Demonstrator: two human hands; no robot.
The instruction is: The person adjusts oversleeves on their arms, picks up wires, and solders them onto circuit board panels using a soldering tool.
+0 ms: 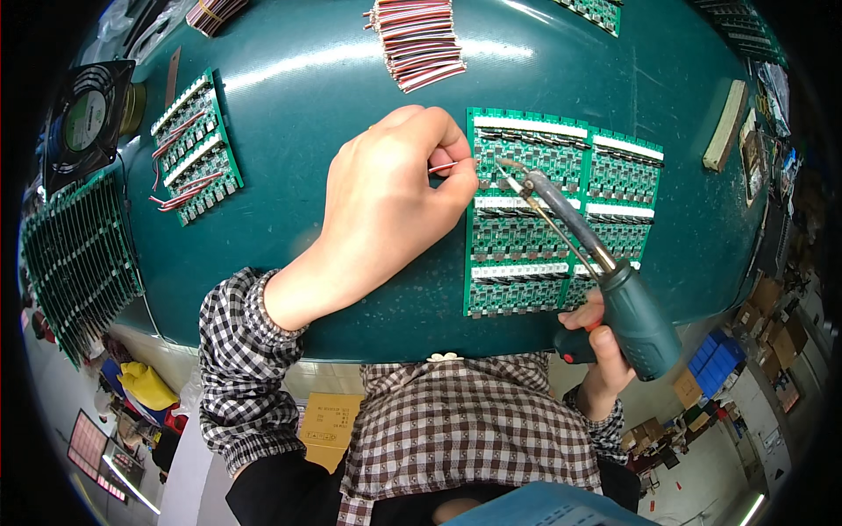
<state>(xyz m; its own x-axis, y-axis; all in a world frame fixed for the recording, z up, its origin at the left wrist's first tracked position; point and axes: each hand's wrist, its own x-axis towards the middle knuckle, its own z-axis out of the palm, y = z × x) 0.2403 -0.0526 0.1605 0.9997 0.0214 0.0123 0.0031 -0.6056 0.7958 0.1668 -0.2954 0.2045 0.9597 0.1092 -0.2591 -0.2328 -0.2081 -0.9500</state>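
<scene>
My left hand (386, 188) is closed in a pinch at the left edge of a green circuit board panel (517, 250). A short piece of red-and-white wire (444, 166) shows between its thumb and fingers. My right hand (607, 361) grips a dark green soldering gun (643, 320) by its handle, a finger at the red trigger. The gun's metal tip and a thin feed tube point up and left over the panel's upper left part, close to my left fingertips. Whether the tip touches the board I cannot tell. White connector strips and dark components run in rows across the panel.
A stack of red, white and black wires (417, 44) lies at the far middle. Leftward are a wired board panel (197, 149), a black fan (86, 121) and a row of upright boards (79, 254). A wooden block (724, 124) lies at right.
</scene>
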